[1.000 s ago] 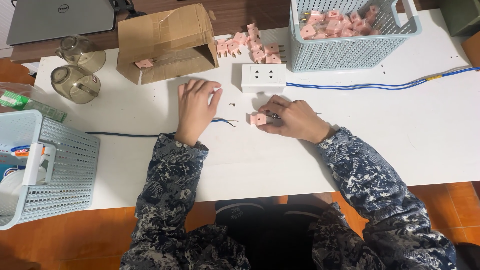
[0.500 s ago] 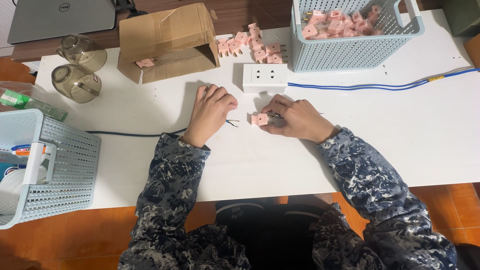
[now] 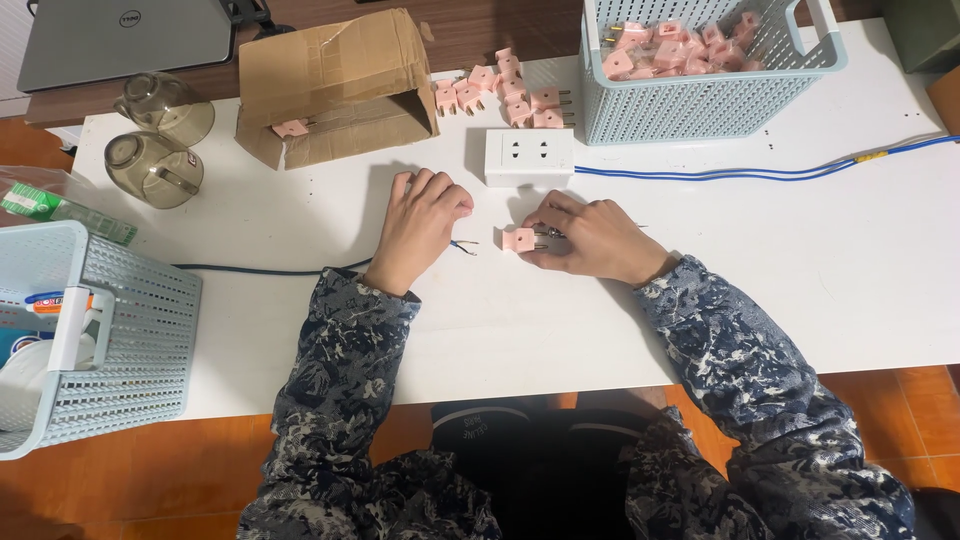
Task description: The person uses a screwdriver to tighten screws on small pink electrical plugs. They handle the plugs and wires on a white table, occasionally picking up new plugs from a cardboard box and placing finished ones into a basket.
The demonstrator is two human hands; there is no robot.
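My right hand point(image 3: 590, 238) grips a small pink plug point(image 3: 518, 240) against the white table point(image 3: 720, 260), fingers curled round its prong end. My left hand point(image 3: 422, 225) lies on the table just to the left, fingers loosely bent over a dark cable point(image 3: 270, 269) whose bare wire ends point(image 3: 462, 246) stick out toward the plug. Whether that hand pinches the cable is not clear. A white double socket block point(image 3: 529, 156) sits just beyond both hands, with a blue cable point(image 3: 760, 172) running off to the right.
Several pink plugs point(image 3: 505, 90) lie behind the socket block, and more fill a pale blue basket point(image 3: 700, 110) at back right. A torn cardboard box point(image 3: 335, 90), two glass mugs point(image 3: 155, 165), a laptop point(image 3: 120, 40) and another basket point(image 3: 110, 340) stand to the left.
My left hand has slid right and slightly nearer, closer to the pink plug, bringing the cable's bare ends beside it. My right hand has stayed in place on the plug.
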